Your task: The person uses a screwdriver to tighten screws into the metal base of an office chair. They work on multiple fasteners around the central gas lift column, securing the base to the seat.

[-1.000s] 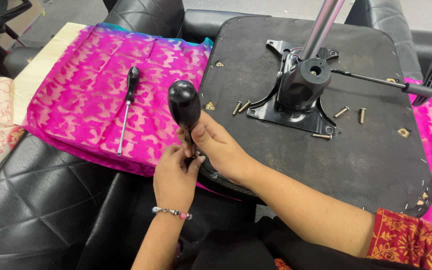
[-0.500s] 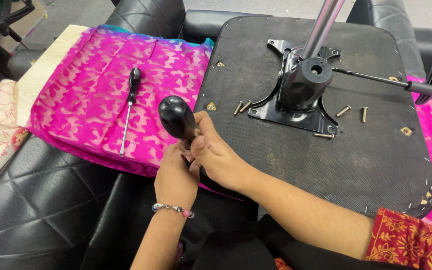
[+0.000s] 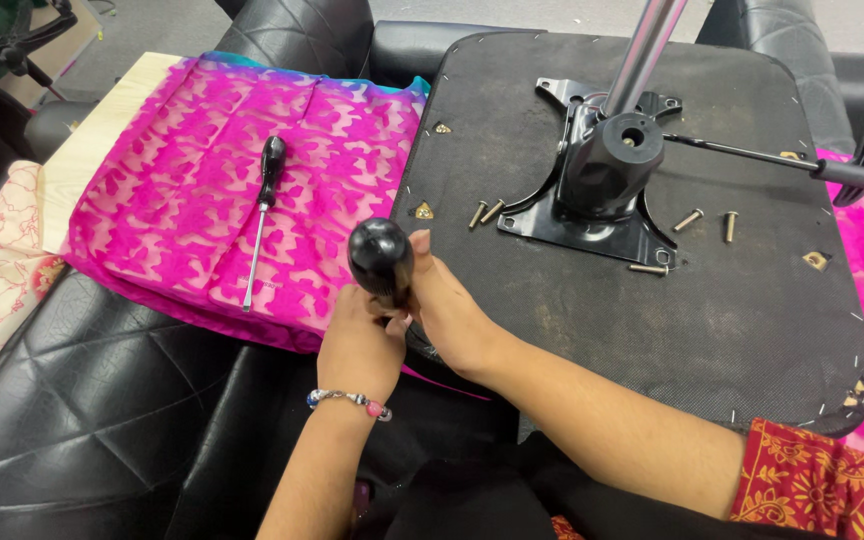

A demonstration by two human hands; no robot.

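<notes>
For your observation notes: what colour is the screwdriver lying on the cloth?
Black handle, silver shaft; head view.

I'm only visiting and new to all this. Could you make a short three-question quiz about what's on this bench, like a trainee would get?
1. True or false: the black-handled tool held by both hands lies flat on the pink cloth.
2. Where does the spare screwdriver lie? A) on the pink cloth B) on the black seat board C) on the floor
3. Fill in: loose bolts lie around the black metal ______ fixed to the seat board.

Key: 1 false: the left hand and right hand hold it up at the board's edge. 2 A. 3 plate.
</notes>
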